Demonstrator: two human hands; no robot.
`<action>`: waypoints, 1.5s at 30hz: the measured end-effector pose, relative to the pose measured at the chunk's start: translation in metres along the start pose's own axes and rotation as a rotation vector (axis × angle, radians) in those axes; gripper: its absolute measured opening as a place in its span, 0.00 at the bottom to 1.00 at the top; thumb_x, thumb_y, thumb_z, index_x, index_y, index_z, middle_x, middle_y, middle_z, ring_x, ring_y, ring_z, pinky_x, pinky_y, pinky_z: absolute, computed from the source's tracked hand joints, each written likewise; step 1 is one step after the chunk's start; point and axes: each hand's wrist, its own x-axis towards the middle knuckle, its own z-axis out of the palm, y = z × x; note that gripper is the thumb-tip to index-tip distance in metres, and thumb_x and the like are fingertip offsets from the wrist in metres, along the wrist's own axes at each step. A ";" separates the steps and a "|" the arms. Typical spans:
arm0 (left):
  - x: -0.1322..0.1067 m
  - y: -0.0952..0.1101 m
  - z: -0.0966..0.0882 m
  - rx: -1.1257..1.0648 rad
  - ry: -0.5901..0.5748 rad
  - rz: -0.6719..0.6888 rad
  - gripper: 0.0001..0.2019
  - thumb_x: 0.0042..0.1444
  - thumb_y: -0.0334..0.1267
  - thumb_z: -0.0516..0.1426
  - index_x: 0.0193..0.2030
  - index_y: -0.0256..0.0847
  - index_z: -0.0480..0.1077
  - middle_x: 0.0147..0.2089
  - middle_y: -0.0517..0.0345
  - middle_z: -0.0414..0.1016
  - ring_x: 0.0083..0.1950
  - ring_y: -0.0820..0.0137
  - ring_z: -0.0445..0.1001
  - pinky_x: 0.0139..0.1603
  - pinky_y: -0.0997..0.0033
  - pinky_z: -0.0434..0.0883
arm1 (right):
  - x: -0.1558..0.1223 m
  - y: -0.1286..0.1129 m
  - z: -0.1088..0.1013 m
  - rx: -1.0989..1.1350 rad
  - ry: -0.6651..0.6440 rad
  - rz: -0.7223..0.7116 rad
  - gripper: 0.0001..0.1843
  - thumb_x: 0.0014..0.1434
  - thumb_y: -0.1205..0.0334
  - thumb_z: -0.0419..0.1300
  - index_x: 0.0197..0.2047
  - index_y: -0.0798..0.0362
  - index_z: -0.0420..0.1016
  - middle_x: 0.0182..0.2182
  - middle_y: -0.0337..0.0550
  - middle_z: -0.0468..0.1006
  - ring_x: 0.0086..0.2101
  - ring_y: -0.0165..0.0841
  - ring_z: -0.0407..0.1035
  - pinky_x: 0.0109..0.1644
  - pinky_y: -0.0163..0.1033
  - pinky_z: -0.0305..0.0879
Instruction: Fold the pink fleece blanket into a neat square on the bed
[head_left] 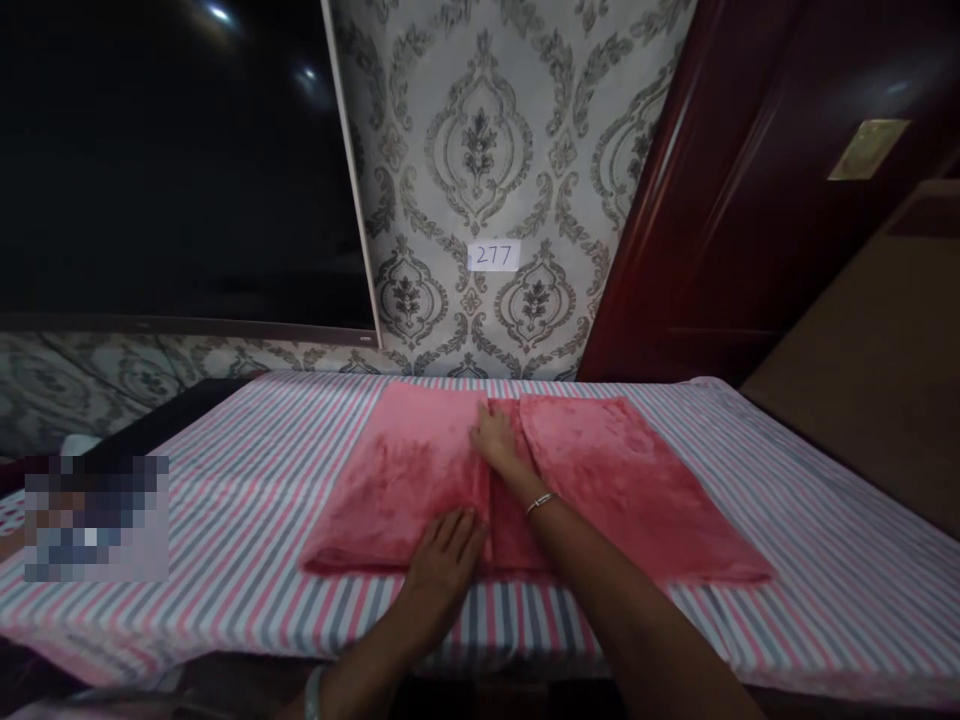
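Note:
A pink plush blanket (600, 480) lies on the striped cloth with its left and right sides folded inward, leaving a narrow gap near the middle where the layer beneath shows. My left hand (444, 555) rests flat on the near part of the left flap, close to its inner edge, fingers stretched out. Farther back, my right hand (495, 435) is at the far inner corner of that same flap. Its fingers are bent and look closed on the edge, though they are slightly blurred. The right forearm crosses over the gap and the right flap.
A striped cloth (247, 480) covers the table. Behind it are a patterned wall with a paper label (493, 255) reading 277, a dark television screen (172, 170) at left, and a dark red wooden panel (720, 200) at right. A brown board (877, 370) stands at the right edge.

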 end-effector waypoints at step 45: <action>0.037 -0.130 -0.010 -0.007 -0.503 -0.490 0.32 0.67 0.52 0.49 0.74 0.42 0.54 0.77 0.38 0.47 0.77 0.46 0.45 0.69 0.33 0.49 | -0.041 -0.012 0.007 -0.095 -0.166 -0.211 0.34 0.71 0.45 0.44 0.74 0.50 0.51 0.73 0.52 0.51 0.71 0.47 0.42 0.71 0.60 0.40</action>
